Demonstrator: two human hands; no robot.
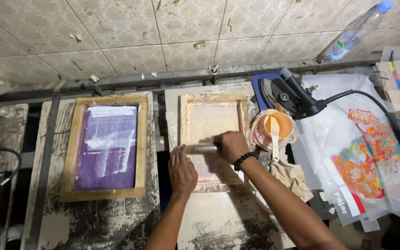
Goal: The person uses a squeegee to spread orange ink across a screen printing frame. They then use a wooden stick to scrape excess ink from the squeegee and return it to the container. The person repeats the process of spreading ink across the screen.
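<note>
A wooden screen-printing frame (243, 111) with a pale orange-pink mesh lies on a worn board. My right hand (231, 145), with a black bead bracelet at the wrist, grips a squeegee (205, 148) laid across the mesh. My left hand (182, 171) presses flat on the frame's lower left edge. Right of the frame stands a cup of orange ink (278, 125) with a pale spatula (275, 139) resting in it.
A second wooden frame (70, 153) with a purple screen lies on the left board. A black clothes iron (292, 95) with its cord, clear sheets with colourful prints (366, 157), a plastic bottle (355, 34) and a tiled wall (116, 32) are around.
</note>
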